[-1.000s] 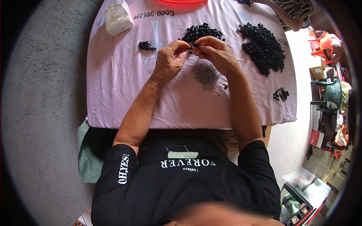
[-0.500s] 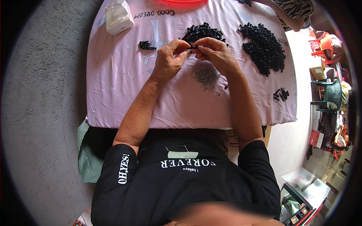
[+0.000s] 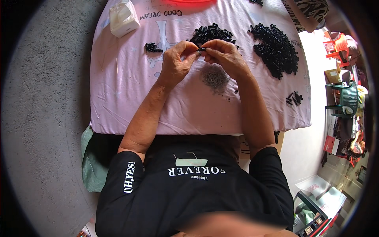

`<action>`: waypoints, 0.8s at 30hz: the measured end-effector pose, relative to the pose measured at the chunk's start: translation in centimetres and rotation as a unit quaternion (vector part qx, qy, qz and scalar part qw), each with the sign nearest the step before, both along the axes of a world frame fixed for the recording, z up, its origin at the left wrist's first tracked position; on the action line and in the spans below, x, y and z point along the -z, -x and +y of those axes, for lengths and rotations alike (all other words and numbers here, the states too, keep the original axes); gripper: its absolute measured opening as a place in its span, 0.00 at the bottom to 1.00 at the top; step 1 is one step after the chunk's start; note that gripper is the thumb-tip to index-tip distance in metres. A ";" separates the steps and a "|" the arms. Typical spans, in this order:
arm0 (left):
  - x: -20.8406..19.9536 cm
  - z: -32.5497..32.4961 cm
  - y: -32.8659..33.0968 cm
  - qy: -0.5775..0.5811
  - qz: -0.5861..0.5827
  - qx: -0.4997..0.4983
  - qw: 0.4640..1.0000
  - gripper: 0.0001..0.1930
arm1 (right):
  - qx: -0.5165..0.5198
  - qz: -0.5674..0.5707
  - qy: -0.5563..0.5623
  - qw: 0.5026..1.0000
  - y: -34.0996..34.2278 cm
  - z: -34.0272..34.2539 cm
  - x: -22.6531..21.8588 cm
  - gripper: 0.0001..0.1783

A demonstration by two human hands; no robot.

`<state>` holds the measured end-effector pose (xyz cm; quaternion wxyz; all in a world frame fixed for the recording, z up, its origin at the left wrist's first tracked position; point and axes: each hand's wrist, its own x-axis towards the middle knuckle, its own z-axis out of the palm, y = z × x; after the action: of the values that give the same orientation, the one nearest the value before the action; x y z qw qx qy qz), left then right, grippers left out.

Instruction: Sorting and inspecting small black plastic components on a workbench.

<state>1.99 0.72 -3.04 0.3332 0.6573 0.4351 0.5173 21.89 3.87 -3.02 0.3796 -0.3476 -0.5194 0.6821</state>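
Note:
Over the cloth-covered table, my left hand and my right hand meet fingertip to fingertip. Between them is a small black piece, pinched from both sides; its exact kind is too small to make out. Just beyond my fingers lies a heap of small black pieces, partly covered by my right hand. Nearer to me, under my right wrist, sits a pile of tiny grey metallic bits. To the left of my left hand is a little cluster of black pieces.
A larger heap of black pieces spreads at the right, with a few loose ones nearer me. A white tissue pack and a red basin rim stand at the far side. Another person's arm shows at the far right.
Hardly anything differs. My fingertips have shifted very slightly around the small black piece, which both hands still pinch.

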 end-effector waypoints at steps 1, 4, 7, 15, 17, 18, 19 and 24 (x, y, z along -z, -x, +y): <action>0.0 0.0 0.0 -0.004 -0.004 -0.001 1.000 0.06 | 0.000 0.000 0.000 1.000 0.0 0.0 0.0 0.10; -0.2 -0.1 0.1 -0.012 0.015 -0.003 1.000 0.06 | 0.000 -0.015 -0.028 0.999 0.1 0.1 0.0 0.10; -0.3 -0.1 0.0 -0.010 0.002 -0.003 1.000 0.05 | 0.009 -0.019 -0.038 0.999 0.2 0.0 0.0 0.10; 0.1 0.3 0.4 -0.059 0.034 -0.002 0.998 0.04 | 0.028 -0.005 -0.057 0.998 0.8 -0.3 -0.3 0.09; 0.0 0.2 0.1 -0.079 0.028 -0.011 0.996 0.05 | 0.034 -0.005 -0.052 0.998 0.9 -0.4 -0.3 0.09; -0.1 0.2 0.1 -0.093 0.035 -0.014 0.995 0.05 | 0.039 -0.005 -0.047 0.998 0.9 -0.4 -0.3 0.09; -0.1 0.2 0.0 -0.106 0.043 -0.017 0.993 0.05 | 0.039 -0.004 -0.047 0.998 0.9 -0.4 -0.2 0.09; -0.1 0.3 0.2 -0.112 0.049 -0.018 0.992 0.05 | 0.027 -0.017 -0.003 0.999 1.0 -0.6 -0.3 0.12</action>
<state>1.81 1.03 -2.95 0.2259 0.7071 0.4024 0.5357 20.88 3.24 -2.70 0.3907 -0.3716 -0.5183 0.6639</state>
